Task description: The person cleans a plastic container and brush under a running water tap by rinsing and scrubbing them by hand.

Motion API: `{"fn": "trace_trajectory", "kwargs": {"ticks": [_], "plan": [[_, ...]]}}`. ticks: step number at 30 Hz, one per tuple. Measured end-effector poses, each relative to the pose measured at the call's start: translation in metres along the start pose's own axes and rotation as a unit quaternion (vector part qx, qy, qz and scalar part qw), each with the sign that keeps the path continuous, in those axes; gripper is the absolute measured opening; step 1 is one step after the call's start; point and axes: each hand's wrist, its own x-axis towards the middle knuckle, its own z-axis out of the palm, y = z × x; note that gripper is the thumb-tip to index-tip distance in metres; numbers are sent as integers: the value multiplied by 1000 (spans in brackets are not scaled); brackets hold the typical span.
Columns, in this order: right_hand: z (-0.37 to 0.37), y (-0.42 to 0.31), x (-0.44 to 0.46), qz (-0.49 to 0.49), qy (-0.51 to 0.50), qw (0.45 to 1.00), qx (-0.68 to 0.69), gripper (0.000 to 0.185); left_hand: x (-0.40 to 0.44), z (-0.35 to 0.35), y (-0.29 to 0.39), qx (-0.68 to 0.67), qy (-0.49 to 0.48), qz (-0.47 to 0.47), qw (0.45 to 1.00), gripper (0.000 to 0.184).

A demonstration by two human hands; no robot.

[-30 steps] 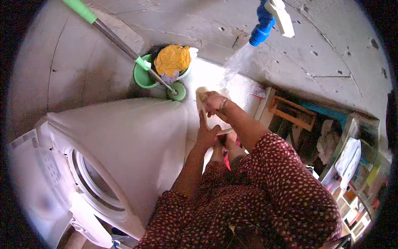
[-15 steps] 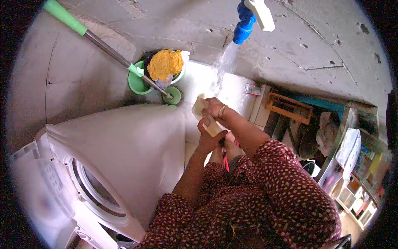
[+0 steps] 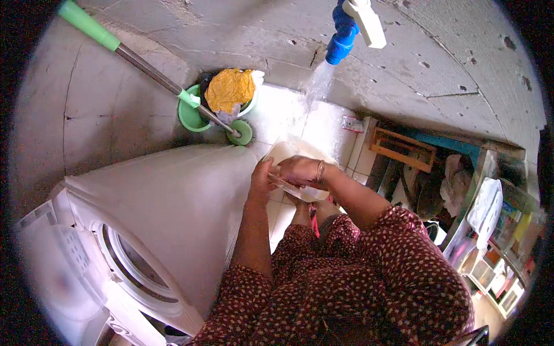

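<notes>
Left hand grips pale plastic tub below blue plastic tap
Your right hand: hold unclear; wet plastic could slip.

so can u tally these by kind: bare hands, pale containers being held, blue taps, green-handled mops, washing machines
bare hands: 2, left hand and right hand
pale container: 1
blue tap: 1
green-handled mop: 1
washing machine: 1
total: 6
</notes>
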Motion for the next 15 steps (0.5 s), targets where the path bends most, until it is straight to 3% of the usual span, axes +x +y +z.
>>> {"fn": "trace_trajectory", "kwargs": {"ticks": [1,2,3,4,6,8,11,14,15], "plan": [[-1,23,4,-91,37,995,-30,30,2,2,-3,-32,20,-4,999,67],[-2,33,8,-31,138,990,22,31,-27,32,16,-13,56,25,998,65],[-10,22,4,62,176,981,61,30,-46,51,28,5,92,52,994,64],[-19,9,0,151,218,958,107,30,-49,55,29,27,66,76,995,62],[-9,22,20,154,263,949,84,29,-51,61,28,70,11,121,990,58],[-3,25,34,127,235,964,-1,28,-49,65,32,50,38,104,993,56],[17,16,23,-103,264,955,-92,19,-60,71,57,71,45,114,990,55],[22,21,32,-34,256,966,-23,18,-25,47,40,58,13,98,993,54],[14,28,37,-48,241,954,-170,19,-11,39,32,46,-1,87,995,53]]}}
